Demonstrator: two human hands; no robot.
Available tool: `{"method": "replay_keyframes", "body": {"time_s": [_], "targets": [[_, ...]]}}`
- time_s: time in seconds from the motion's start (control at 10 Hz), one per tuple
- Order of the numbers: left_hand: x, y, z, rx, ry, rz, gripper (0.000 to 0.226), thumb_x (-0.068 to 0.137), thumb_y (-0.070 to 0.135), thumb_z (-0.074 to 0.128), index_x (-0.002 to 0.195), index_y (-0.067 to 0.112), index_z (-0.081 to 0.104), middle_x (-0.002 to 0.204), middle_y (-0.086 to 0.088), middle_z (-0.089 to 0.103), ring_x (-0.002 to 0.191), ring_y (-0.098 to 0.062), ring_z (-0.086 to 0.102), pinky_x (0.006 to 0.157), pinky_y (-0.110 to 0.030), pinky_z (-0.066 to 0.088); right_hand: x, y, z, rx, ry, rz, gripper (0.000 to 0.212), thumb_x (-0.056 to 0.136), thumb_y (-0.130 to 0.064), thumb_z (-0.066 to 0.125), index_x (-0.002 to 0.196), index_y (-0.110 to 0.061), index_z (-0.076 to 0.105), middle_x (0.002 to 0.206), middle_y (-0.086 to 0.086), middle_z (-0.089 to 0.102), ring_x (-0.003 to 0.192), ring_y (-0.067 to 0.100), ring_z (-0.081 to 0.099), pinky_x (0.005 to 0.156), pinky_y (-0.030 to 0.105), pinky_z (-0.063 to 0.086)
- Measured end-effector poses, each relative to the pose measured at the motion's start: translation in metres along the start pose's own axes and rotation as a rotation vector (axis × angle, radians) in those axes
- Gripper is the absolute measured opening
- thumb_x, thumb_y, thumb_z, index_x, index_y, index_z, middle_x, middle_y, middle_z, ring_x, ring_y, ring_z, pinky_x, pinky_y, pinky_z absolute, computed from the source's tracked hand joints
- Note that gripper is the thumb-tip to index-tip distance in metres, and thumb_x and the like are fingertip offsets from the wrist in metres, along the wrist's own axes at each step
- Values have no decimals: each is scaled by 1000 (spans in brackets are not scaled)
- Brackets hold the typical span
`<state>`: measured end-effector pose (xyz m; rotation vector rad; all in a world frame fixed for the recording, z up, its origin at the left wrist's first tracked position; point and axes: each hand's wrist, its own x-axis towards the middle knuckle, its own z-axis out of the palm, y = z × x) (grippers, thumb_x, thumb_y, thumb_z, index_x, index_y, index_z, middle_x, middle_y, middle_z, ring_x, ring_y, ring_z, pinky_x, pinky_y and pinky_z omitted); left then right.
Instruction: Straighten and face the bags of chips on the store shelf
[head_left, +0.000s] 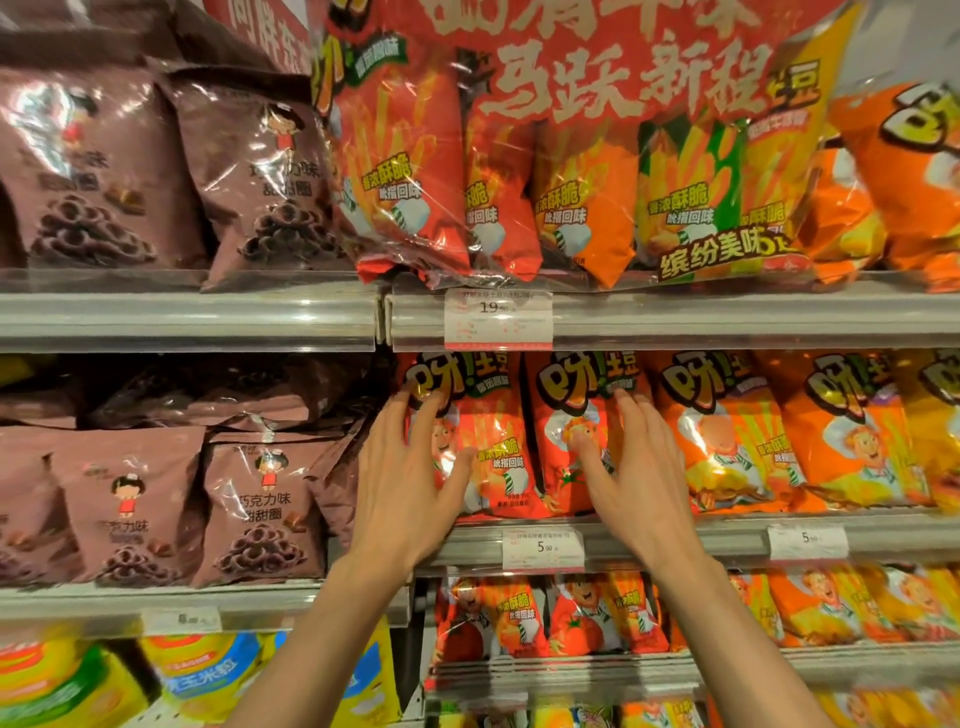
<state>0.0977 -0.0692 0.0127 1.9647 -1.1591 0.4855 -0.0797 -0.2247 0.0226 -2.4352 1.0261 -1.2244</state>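
Observation:
Two red chip bags stand side by side on the middle shelf. My left hand lies flat with straight fingers on the front of the left red bag, its fingertips near the bag's top logo. On the right red bag, my right hand presses the same way with spread fingers. Both bags face forward and stand upright. Orange bags of the same brand continue to the right.
Brown chocolate-ring snack bags fill the shelves at left. Above hangs a large clear multipack of red, orange and green bags. Smaller red bags sit on the shelf below. Price tags line the shelf rails.

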Motion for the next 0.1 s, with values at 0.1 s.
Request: {"method": "replay_keyframes", "body": {"time_s": [0.1], "targets": [[-10,1,-16,-43,42,-22,57,98,44,57,150,31,37,156,1,35,144,-18,32,113,-38,32,-13,-5,-12,83,45,9,61,97,-38,56,149,-12,39,151,9,42,141,23,35,116,45,31]]}}
